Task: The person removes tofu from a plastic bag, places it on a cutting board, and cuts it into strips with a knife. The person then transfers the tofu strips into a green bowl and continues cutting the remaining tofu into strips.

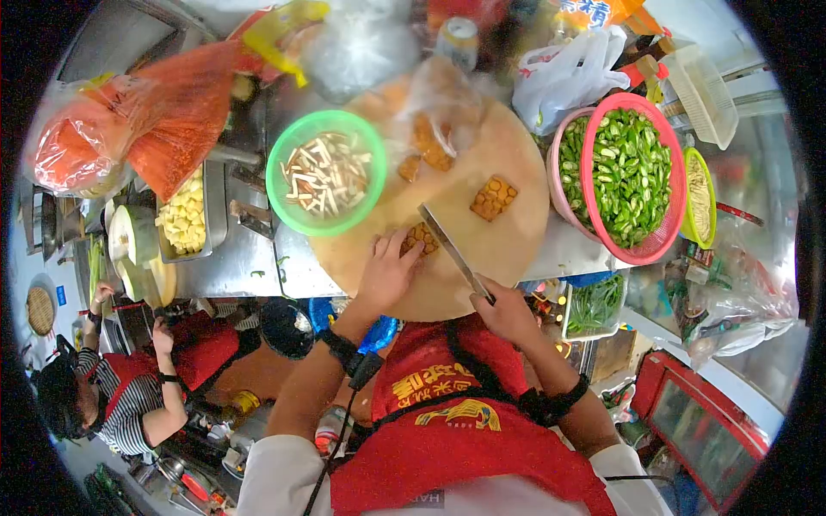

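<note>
My left hand [389,265] rests on the round cutting board [508,163] with its fingers curled over a brown, tofu-like block [422,237] marked with a rounded pattern; part of the block is hidden under the fingers. In my right hand [506,311] is the handle of a kitchen knife [453,251]. Its blade slants up and left, close beside that block. Another brown block [494,199] lies flat to the right of the blade. Farther back, more brown pieces sit in and by a clear plastic bag [443,99].
A green basket [376,198] of pale strips stands on the board's left. To the right, a pink basket [680,232] holds sliced green peppers. A metal tray [219,219] of yellow chunks is at left. Another person [129,396] in a red apron works at lower left.
</note>
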A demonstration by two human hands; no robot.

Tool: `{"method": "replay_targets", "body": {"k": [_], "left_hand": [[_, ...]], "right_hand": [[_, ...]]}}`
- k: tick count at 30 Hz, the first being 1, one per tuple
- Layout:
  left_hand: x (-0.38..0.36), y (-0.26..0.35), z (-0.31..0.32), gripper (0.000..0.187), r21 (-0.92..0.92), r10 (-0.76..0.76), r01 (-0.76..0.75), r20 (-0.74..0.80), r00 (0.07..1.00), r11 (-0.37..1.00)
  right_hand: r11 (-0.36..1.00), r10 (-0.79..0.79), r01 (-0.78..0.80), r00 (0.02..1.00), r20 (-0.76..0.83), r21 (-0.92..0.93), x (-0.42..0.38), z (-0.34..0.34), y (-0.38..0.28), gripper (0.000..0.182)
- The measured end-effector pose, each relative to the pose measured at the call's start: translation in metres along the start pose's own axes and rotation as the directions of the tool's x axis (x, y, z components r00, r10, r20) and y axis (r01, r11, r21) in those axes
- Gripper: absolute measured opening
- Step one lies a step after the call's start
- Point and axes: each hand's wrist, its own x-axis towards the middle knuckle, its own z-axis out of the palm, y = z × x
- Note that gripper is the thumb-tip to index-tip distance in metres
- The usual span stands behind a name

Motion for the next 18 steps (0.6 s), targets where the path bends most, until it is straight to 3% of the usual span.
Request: {"method": "replay_targets", "body": {"k": [1, 2, 3, 4, 5, 7, 9, 11, 13, 14, 16, 18], "left_hand": [[0.001, 0.001, -0.001, 0.037, 0.013, -0.001, 0.001, 0.013, 1.0, 1.0], [0.001, 0.0, -0.001, 0.038, 0.027, -0.001, 0.0, 0.025, 1.0, 1.0], [0.002, -0.001, 0.001, 0.038, 0.025, -0.003, 0.002, 0.025, 1.0, 1.0], [0.003, -0.003, 0.005, 0.037, -0.027, -0.022, 0.024, 0.054, 0.998, 0.999], [0.005, -0.006, 0.008, 0.036, -0.079, -0.041, 0.047, 0.086, 0.995, 0.996], [0.015, -0.008, 0.008, 0.033, -0.091, -0.042, 0.053, 0.125, 0.991, 0.994], [0.022, -0.01, 0.01, 0.031, -0.102, -0.042, 0.06, 0.168, 0.985, 0.993], [0.024, -0.011, 0.014, 0.028, -0.138, -0.041, 0.057, 0.116, 0.992, 0.989], [0.023, -0.006, 0.02, 0.027, -0.043, -0.071, 0.077, 0.133, 0.989, 0.996], [0.023, -0.003, 0.023, 0.027, 0.051, -0.096, 0.089, 0.142, 0.985, 0.995], [0.026, 0.001, 0.026, 0.027, 0.087, -0.122, 0.109, 0.159, 0.98, 0.99], [0.025, 0.002, 0.027, 0.026, 0.128, -0.157, 0.136, 0.174, 0.972, 0.982]], "right_hand": [[0.993, -0.103, 0.1, 0.993, -0.057, -0.057, 0.0, 0.001, 0.003, 0.043], [0.993, -0.104, 0.1, 0.993, -0.056, -0.057, 0.001, 0.001, 0.007, 0.043], [0.993, 0.081, -0.092, 0.989, 0.126, 0.078, 0.004, -0.007, 0.0, 0.05], [0.938, 0.235, -0.302, 0.916, 0.325, 0.172, 0.007, -0.014, -0.007, 0.059], [0.938, 0.236, -0.303, 0.915, 0.327, 0.17, 0.01, -0.017, -0.012, 0.059], [0.776, 0.284, -0.451, 0.874, 0.394, 0.441, 0.013, -0.02, -0.02, 0.05], [0.814, 0.263, -0.395, 0.905, 0.335, 0.426, 0.009, -0.023, -0.024, 0.051], [0.849, 0.235, -0.337, 0.931, 0.28, 0.407, 0.006, -0.019, -0.021, 0.052], [0.938, 0.197, -0.241, 0.962, 0.19, 0.249, 0.001, -0.013, -0.016, 0.051], [0.935, 0.202, -0.247, 0.96, 0.192, 0.253, -0.001, -0.012, -0.015, 0.051], [0.889, 0.329, -0.411, 0.881, 0.34, 0.203, 0.001, -0.022, -0.031, 0.053], [0.938, 0.277, -0.327, 0.907, 0.319, 0.115, -0.007, -0.035, -0.046, 0.052]]}}
